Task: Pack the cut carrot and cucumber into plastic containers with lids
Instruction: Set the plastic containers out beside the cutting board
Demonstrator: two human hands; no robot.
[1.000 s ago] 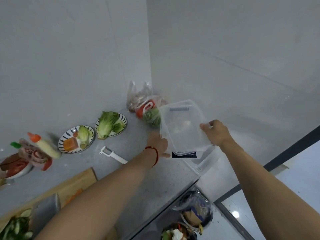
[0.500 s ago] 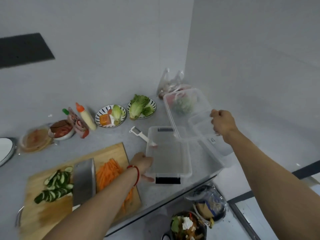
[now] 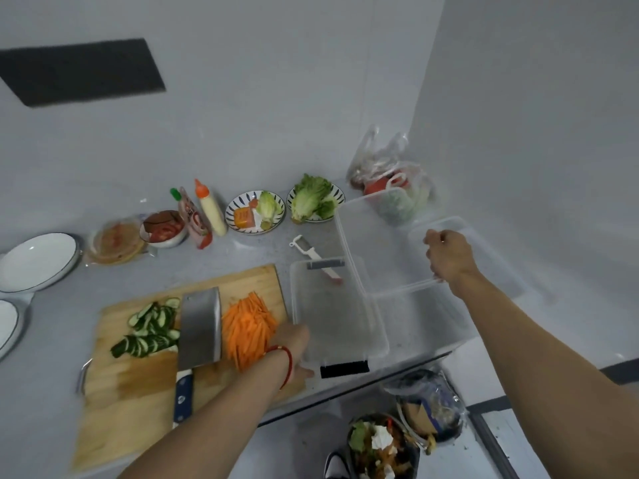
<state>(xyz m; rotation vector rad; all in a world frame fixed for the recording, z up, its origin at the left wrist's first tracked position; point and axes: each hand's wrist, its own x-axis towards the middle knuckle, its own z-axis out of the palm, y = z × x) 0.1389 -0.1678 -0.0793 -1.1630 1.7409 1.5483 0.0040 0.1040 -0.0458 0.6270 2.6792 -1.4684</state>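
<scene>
Currently a clear container (image 3: 397,243) is held tilted in the air by the right hand (image 3: 447,255), fingers curled over its near rim, up and to the right of the cutting board (image 3: 138,385). Probably it is being separated from a second clear tub (image 3: 484,250) seen just behind it; how the two nest cannot be told through the clear plastic.

A flat clear piece with a dark clip, likely a lid or shallow container (image 3: 337,319), is set on the counter right beside the board's right edge. It is touched at its near-left corner by the left hand (image 3: 294,350); whether the fingers are curled on it or just pressing cannot be told. Placement beside the board looks deliberate: short transfer path for the cut food.

Carrot sticks (image 3: 250,326) are piled at the board's right end, just beside the left hand. Cucumber slices (image 3: 148,331) are heaped toward the board's left. A cleaver (image 3: 200,326) is laid flat between the two piles, keeping them apart. A white peeler (image 3: 313,254) is lying beyond the board's far-right corner, partly under the clear piece.

Nothing is packed yet; no lid is fitted.
</scene>
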